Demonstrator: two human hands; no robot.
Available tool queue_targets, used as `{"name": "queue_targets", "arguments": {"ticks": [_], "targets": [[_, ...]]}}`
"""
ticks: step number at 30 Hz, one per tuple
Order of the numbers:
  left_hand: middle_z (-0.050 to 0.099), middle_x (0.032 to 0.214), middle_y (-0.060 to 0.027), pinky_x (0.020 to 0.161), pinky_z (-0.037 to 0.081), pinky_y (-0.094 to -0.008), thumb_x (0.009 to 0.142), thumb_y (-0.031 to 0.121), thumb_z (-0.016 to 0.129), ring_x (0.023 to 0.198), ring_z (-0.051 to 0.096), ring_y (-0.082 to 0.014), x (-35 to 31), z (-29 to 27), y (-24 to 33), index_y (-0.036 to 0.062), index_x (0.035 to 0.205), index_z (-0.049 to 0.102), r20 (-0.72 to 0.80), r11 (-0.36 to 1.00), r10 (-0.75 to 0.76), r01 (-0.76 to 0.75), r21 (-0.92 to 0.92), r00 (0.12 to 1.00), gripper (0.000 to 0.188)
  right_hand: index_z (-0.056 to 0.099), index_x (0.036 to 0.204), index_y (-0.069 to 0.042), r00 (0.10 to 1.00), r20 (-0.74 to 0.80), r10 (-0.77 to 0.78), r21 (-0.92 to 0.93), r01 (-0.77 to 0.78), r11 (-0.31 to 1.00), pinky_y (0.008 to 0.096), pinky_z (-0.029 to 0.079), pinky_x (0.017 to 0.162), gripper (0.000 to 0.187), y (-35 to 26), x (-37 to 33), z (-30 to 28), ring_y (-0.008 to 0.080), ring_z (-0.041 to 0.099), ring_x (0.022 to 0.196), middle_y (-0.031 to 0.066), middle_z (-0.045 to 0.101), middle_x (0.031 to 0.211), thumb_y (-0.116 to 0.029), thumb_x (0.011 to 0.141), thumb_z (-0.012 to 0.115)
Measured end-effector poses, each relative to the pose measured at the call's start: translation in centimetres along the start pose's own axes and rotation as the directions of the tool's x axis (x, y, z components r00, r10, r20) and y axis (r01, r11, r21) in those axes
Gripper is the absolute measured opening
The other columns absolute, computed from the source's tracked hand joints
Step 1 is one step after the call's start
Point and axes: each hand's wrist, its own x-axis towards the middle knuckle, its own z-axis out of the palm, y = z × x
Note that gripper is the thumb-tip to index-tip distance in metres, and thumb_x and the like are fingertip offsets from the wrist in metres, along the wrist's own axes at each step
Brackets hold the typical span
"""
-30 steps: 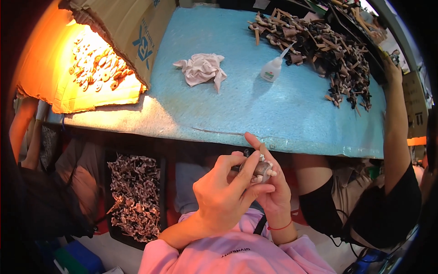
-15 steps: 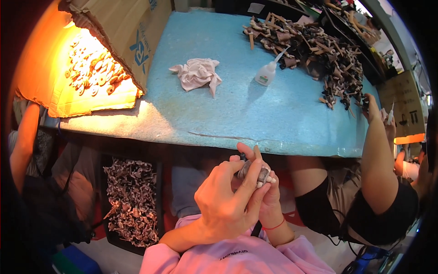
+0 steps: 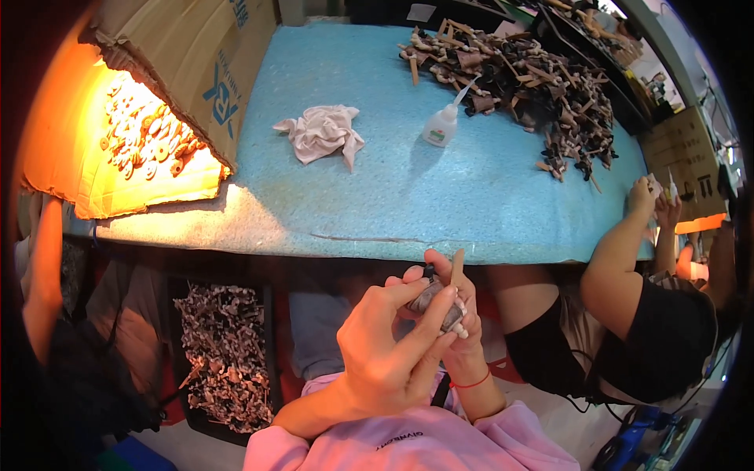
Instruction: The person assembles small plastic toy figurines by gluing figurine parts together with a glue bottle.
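Observation:
Between my hands is a small figurine [image 3: 452,315], dark grey with white, rounded bits at its lower end. A flat brown stick [image 3: 458,267] stands up beside it, and a black tip shows at its upper end. The fingers and thumb of my left hand [image 3: 381,339] pinch the figurine from the left. On its other side, my right hand [image 3: 469,351] closes round it, partly hidden by the left. Both hands are in front of the table edge, above my lap. Fingers cover much of the figurine, so its full shape cannot be made out.
A white dropper bottle [image 3: 441,125] and crumpled pale cloth [image 3: 322,135] lie on the blue table [image 3: 377,196]. Similar figurines form a pile [image 3: 510,78] behind. A lit cardboard box [image 3: 149,196] holds small round pieces; a black crate [image 3: 271,345] of small parts sits below. Co-workers' arms flank me.
My view has shifted slightly, so the table's things appear further left. Both hands still hold the figurine, tilted a little differently. The right-hand co-worker's hand has moved away from the pile's edge.

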Motion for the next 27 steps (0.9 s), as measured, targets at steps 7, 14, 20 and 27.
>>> {"name": "queue_targets", "arguments": {"ticks": [7,14,20,27], "targets": [[0.056,0.096,-0.0133,0.06,0.042,-0.03,0.054,0.007,0.07,0.068,0.049,-0.0215,0.0,0.3,-0.6,0.0034,0.096,0.067,-0.046,0.978,0.137,-0.142,-0.154,0.99,0.043,0.036,0.13,0.0,0.97,0.195,-0.147,0.0,0.15,0.989,0.0495,0.036,0.098,0.079,-0.3,0.1,-0.4,0.0393,0.043,0.116,0.0201,0.049,0.119,-0.016,0.065,0.077],[0.05,0.103,-0.0141,0.076,0.044,-0.0332,0.057,0.001,0.069,0.086,0.049,-0.0244,0.1,0.1,-0.8,0.0,0.1,0.065,0.016,0.949,0.099,-0.089,-0.303,0.995,0.043,0.038,0.129,0.001,0.963,0.216,-0.16,-0.123,0.189,0.974,0.0478,0.036,0.098,0.072,-1.2,0.5,0.3,0.0384,0.045,0.115,0.0207,0.051,0.116,-0.005,0.065,0.071],[0.04,0.109,-0.0141,0.092,0.039,-0.0374,0.074,-0.006,0.061,0.103,0.048,-0.0286,-0.4,0.7,-2.2,-0.0054,0.107,0.059,0.064,0.823,-0.035,0.065,-0.564,0.997,0.033,0.035,0.129,0.005,0.976,0.088,-0.197,-0.316,0.215,0.924,0.0425,0.042,0.093,0.065,-1.5,0.3,1.7,0.0334,0.049,0.112,0.0209,0.051,0.117,0.0,0.071,0.064],[0.042,0.113,-0.0134,0.092,0.038,-0.035,0.083,0.006,0.057,0.101,0.049,-0.0229,-1.1,0.9,-3.1,-0.0077,0.112,0.054,0.17,0.477,-0.355,0.334,-0.813,0.919,0.032,0.032,0.129,0.008,0.982,-0.163,-0.097,-0.535,-0.006,0.845,0.034,0.044,0.09,0.067,-2.1,0.3,3.2,0.0236,0.054,0.105,0.0204,0.052,0.116,-0.009,0.074,0.067]]}}
